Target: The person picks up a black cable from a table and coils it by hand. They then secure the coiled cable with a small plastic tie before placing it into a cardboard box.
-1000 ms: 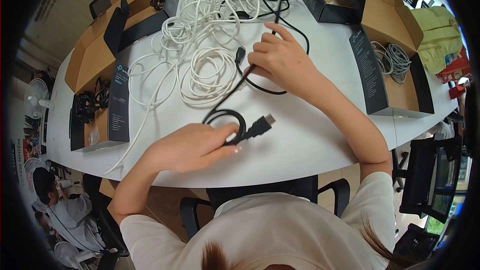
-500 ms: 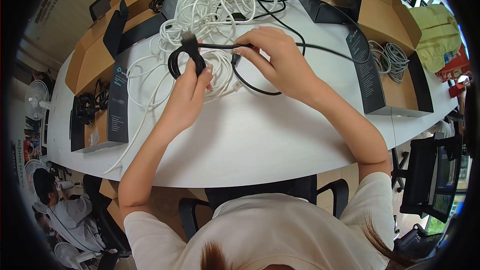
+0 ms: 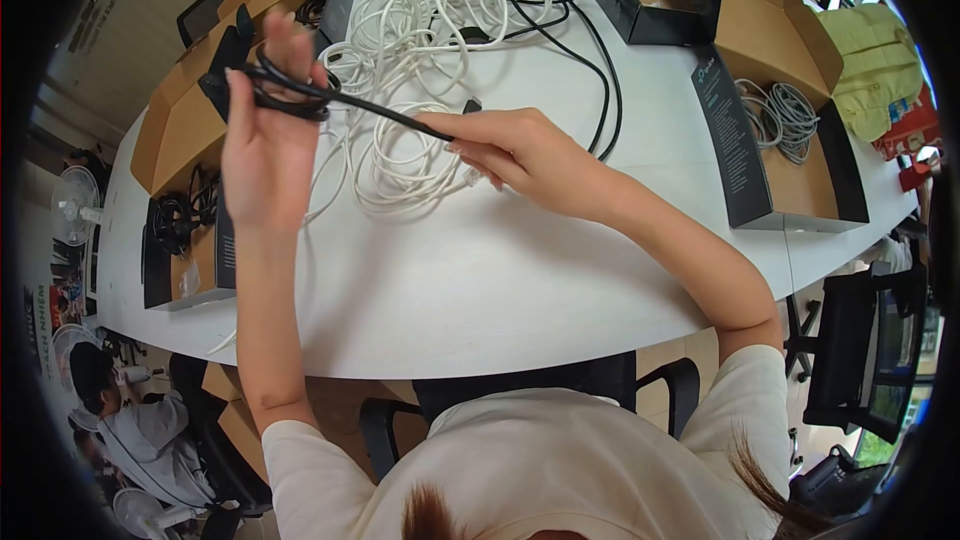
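Observation:
A black cable [image 3: 375, 107] runs taut between my two hands. My left hand [image 3: 270, 150] is raised at the left, palm toward me, with the cable's small coil held between thumb and fingers; its fingertips are smeared by motion. Lower and to the right, my right hand [image 3: 540, 155] pinches the cable between thumb and fingers. A black connector end [image 3: 472, 107] shows just above the right hand. More black cable loops over the table behind it. A coil of white cable [image 3: 400, 180] lies on the table between the hands.
A large tangle of white cables [image 3: 430, 10] covers the table's far middle. Open boxes hold a grey cable coil [image 3: 785, 122] at right and black cables [image 3: 180, 215] at left. A yellow-green bag [image 3: 870, 65] sits at the far right. A person [image 3: 140, 430] sits at lower left.
My left hand has swung left and upward with the coil, turning its palm toward me. My right hand has come slightly lower, and the cable stretch between them is longer.

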Tool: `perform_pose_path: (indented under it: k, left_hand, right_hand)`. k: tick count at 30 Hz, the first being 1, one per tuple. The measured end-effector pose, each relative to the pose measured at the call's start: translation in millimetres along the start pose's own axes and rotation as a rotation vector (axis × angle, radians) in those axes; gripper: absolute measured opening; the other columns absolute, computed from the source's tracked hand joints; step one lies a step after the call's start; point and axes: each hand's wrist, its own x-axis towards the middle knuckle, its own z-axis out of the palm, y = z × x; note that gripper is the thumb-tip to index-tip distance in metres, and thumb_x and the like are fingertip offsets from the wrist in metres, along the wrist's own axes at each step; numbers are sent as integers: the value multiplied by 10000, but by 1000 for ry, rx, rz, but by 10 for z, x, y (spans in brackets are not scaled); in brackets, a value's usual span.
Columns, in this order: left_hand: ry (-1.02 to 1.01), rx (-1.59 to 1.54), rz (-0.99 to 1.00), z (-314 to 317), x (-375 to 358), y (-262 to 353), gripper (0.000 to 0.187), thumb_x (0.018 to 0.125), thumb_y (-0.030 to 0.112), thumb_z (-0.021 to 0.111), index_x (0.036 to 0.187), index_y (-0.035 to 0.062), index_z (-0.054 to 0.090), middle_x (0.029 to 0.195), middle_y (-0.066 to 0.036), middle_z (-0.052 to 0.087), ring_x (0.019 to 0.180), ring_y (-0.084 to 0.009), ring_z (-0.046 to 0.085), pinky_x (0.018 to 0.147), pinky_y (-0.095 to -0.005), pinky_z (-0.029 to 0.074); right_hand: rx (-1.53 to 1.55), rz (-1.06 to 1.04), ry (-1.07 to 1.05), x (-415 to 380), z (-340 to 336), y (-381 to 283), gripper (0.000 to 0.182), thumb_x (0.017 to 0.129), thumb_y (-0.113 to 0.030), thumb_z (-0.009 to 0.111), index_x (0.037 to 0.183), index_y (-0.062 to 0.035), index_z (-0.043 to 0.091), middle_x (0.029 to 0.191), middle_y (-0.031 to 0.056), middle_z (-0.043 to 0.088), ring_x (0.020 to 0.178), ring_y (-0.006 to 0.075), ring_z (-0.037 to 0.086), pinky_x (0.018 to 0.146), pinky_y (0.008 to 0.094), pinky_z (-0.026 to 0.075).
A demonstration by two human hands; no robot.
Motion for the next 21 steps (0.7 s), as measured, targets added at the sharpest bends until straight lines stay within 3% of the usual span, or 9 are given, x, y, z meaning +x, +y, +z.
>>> perform_pose_path:
  k: [2, 3, 6, 7, 10, 12, 14, 16, 21]
  left_hand:
    - [-327, -251, -66, -261, 11, 125, 516, 981, 264, 287, 1394, 9, 111, 835, 54, 529, 799, -55, 508, 925, -289, 325]
    - [-280, -314, -105, -197, -38, 178, 461, 983, 245, 266, 1367, 13, 159, 615, 74, 474, 586, -35, 514, 855, -275, 354]
    - [-449, -353, -179, -331, -149, 233, 330, 981, 240, 267, 1231, 32, 322, 463, 91, 403, 356, -49, 410, 731, -257, 383]
    - [-611, -356, -194, -433, -153, 184, 486, 978, 306, 211, 1333, -19, 279, 403, 98, 284, 335, -64, 325, 593, -242, 359]
    - [-759, 15, -491, -520, -295, 194, 521, 887, 393, 445, 936, -126, 427, 453, 27, 416, 344, -50, 284, 449, -249, 338]
    - [-818, 34, -948, -351, -331, 218, 504, 897, 329, 470, 1023, -157, 431, 570, 30, 408, 406, -28, 279, 446, -170, 260]
    - [-950, 395, -1038, -165, -342, 140, 433, 937, 314, 394, 1138, -65, 453, 561, 46, 366, 482, -45, 335, 461, -199, 279]
    - [-1014, 727, -967, -67, -404, -2, 322, 930, 290, 431, 1057, 4, 508, 644, 1, 467, 516, -76, 371, 485, -246, 318]
    - [-1032, 1563, -545, -48, -539, -182, 288, 867, 267, 522, 905, -19, 527, 564, -205, 501, 590, -393, 514, 554, -428, 389]
  right_hand:
    - [26, 169, -94, 3, -3, -22, 250, 876, -154, 517, 1097, -72, 602, 733, 119, 603, 614, 245, 553, 601, 353, 440]
    - [11, 130, -82, -6, 16, 43, 239, 873, -209, 526, 1032, -59, 622, 701, 123, 596, 603, 246, 555, 596, 354, 441]
    - [-89, 137, -80, -35, 47, 191, 323, 856, -328, 560, 842, -22, 660, 594, 115, 561, 536, 228, 504, 554, 346, 418]
    - [-161, 220, -103, -26, 11, 123, 344, 848, -336, 575, 783, -9, 658, 554, 101, 539, 490, 209, 448, 522, 337, 393]
    - [-320, 246, -94, -4, -36, 135, 442, 804, -410, 607, 664, 9, 626, 510, 113, 523, 472, 238, 475, 509, 347, 403]
    - [-343, 208, -77, 12, -54, 193, 461, 783, -424, 625, 640, 14, 614, 512, 127, 528, 482, 257, 509, 512, 352, 414]
    - [-303, 188, -80, 13, -49, 257, 425, 778, -388, 646, 653, 17, 619, 520, 129, 531, 475, 246, 496, 501, 342, 404]
    - [-216, 153, -38, 8, -1, 310, 384, 777, -344, 657, 668, 22, 621, 533, 130, 537, 472, 232, 487, 490, 331, 393]
    - [-45, 89, 22, 15, 25, 305, 239, 841, -222, 599, 805, 12, 629, 664, 78, 577, 572, 133, 448, 540, 268, 373]
